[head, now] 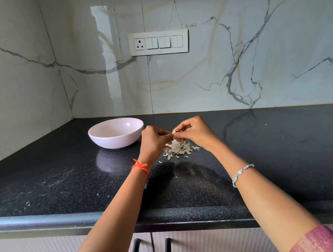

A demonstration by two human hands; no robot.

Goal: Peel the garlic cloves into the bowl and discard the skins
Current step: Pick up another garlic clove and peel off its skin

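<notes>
A small pale garlic clove (pixel 173 132) is pinched between the fingertips of my left hand (pixel 154 139) and my right hand (pixel 195 132), held a little above the black counter. Directly under the hands lies a heap of white papery garlic skins (pixel 179 149). A pale pink bowl (pixel 116 132) stands on the counter just left of my left hand; what lies inside it is hard to make out.
The black speckled countertop (pixel 67 180) runs to marble walls at the back and left. A switch panel (pixel 158 42) is on the back wall. Cabinet doors with black handles (pixel 136 250) sit below the counter's front edge. Small skin flecks dot the counter.
</notes>
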